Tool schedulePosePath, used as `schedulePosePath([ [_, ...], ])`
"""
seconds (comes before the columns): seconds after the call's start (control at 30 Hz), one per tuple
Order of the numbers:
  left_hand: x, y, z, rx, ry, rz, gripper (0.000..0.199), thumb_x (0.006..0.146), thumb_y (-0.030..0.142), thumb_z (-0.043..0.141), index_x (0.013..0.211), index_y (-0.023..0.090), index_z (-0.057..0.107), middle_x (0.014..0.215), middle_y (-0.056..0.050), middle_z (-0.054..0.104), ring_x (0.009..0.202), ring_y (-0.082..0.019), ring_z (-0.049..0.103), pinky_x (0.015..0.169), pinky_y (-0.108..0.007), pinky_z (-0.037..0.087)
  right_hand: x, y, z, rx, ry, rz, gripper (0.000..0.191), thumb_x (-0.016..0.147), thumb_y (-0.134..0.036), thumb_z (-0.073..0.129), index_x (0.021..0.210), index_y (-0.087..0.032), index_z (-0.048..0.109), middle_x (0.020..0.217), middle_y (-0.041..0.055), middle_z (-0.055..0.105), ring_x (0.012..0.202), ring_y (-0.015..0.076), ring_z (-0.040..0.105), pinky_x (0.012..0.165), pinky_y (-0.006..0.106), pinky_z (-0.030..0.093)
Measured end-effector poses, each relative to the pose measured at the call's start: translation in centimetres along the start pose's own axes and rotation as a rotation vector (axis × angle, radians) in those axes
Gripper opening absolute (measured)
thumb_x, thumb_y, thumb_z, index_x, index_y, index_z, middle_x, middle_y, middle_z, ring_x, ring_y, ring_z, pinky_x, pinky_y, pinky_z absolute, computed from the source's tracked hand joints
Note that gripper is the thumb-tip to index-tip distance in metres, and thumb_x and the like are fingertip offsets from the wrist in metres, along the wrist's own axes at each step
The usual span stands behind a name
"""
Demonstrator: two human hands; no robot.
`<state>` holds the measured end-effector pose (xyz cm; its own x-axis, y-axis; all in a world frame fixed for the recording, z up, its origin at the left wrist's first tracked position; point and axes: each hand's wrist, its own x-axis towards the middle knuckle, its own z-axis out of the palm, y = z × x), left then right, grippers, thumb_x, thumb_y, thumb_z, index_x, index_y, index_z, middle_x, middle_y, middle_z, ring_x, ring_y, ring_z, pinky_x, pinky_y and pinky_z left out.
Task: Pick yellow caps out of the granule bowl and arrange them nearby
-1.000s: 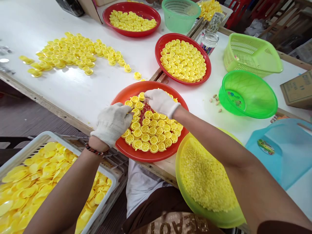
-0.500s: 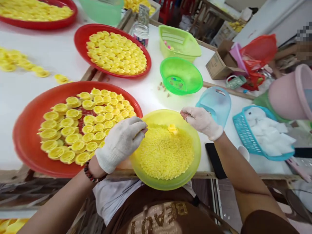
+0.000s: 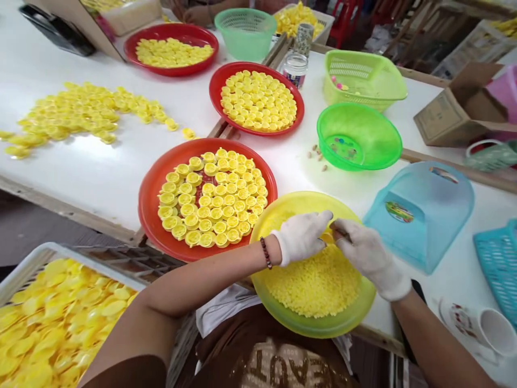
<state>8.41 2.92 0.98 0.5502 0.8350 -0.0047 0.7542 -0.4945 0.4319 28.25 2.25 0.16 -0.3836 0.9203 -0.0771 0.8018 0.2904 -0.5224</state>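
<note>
Curled inward, the gloved right hand (image 3: 369, 258) meets the gloved left hand (image 3: 301, 237), whose thumb and forefinger stand somewhat apart; a small yellow piece (image 3: 327, 236) shows between them, but which hand pinches it I cannot tell. It sits above the far part of the yellow bowl (image 3: 311, 327), over yellow granules (image 3: 315, 291). Fingers cover much of the piece, so its facing and long axis cannot be made out. Near left, the pale basket (image 3: 97, 265) is cut off by the view's edge.
</note>
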Motion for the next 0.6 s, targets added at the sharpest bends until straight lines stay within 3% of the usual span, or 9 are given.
schedulePosePath([
  [0.1,-2.3,-0.3,-0.6,-0.052,0.038,0.066,0.035,0.094,0.028,0.056,0.129,0.025,0.054,0.112,-0.011,0.066,0.099,-0.024,0.068,0.076,-0.035,0.056,-0.1,-1.1,0.5,0.431,0.021,0.155,0.017,0.089,-0.025,0.052,0.103,-0.023,0.06,0.089,0.003,0.069,0.072,0.0192,0.067,0.07,0.035,0.053],
  [0.17,-4.0,-0.8,-0.6,-0.131,0.115,0.156,0.036,0.095,0.027,0.052,0.131,0.022,0.05,0.114,-0.01,0.065,0.098,-0.021,0.067,0.082,-0.034,0.057,-0.2,-2.0,1.2,0.68,-0.057,0.227,0.019,0.089,-0.03,0.055,0.106,-0.022,0.058,0.086,0.0009,0.068,0.066,0.0166,0.066,0.067,0.033,0.055],
  [0.23,-5.6,-1.4,-0.2,-0.201,0.206,0.2,0.034,0.095,0.025,0.05,0.129,0.021,0.05,0.113,-0.009,0.065,0.097,-0.021,0.066,0.086,-0.035,0.056,-0.4,-2.6,1.9,0.773,-0.167,0.208,0.021,0.09,-0.033,0.054,0.108,-0.021,0.057,0.09,0.0018,0.069,0.068,0.0164,0.066,0.068,0.033,0.056],
  [0.3,-7.1,-1.8,0.2,-0.225,0.27,0.164,0.035,0.093,0.024,0.054,0.128,0.02,0.05,0.11,-0.008,0.066,0.099,-0.021,0.066,0.088,-0.035,0.055,-0.6,-2.8,2.3,0.658,-0.256,0.129,0.023,0.093,-0.033,0.05,0.111,-0.022,0.058,0.097,0.0039,0.069,0.077,0.0181,0.067,0.074,0.035,0.056],
  [0.4,-8.9,-2.3,0.4,-0.214,0.305,0.063,0.041,0.088,0.021,0.059,0.129,0.019,0.049,0.114,-0.008,0.067,0.104,-0.023,0.064,0.093,-0.037,0.054,-1.4,-3.2,2.1,0.133,-0.305,0.045,0.025,0.094,-0.03,0.048,0.113,-0.021,0.061,0.105,0.009,0.068,0.09,0.0244,0.067,0.086,0.043,0.053],
  [0.5,-9.7,-2.3,0.0,-0.103,0.179,0.011,0.033,0.089,0.015,0.054,0.122,0.018,0.054,0.114,-0.007,0.066,0.1,-0.023,0.063,0.09,-0.039,0.053,-2.1,-4.5,2.2,-0.305,-0.395,0.022,0.029,0.091,-0.033,0.055,0.114,-0.017,0.061,0.11,0.0148,0.065,0.088,0.0289,0.065,0.081,0.046,0.052],
  [0.6,-9.5,-1.9,-0.3,0.052,0.008,-0.016,0.022,0.091,0.013,0.048,0.109,0.017,0.059,0.107,-0.007,0.065,0.092,-0.024,0.061,0.082,-0.042,0.053,-2.4,-5.9,3.0,-0.343,-0.524,-0.053,0.033,0.089,-0.032,0.059,0.117,-0.015,0.06,0.113,0.0155,0.064,0.089,0.0287,0.065,0.078,0.044,0.052],
])
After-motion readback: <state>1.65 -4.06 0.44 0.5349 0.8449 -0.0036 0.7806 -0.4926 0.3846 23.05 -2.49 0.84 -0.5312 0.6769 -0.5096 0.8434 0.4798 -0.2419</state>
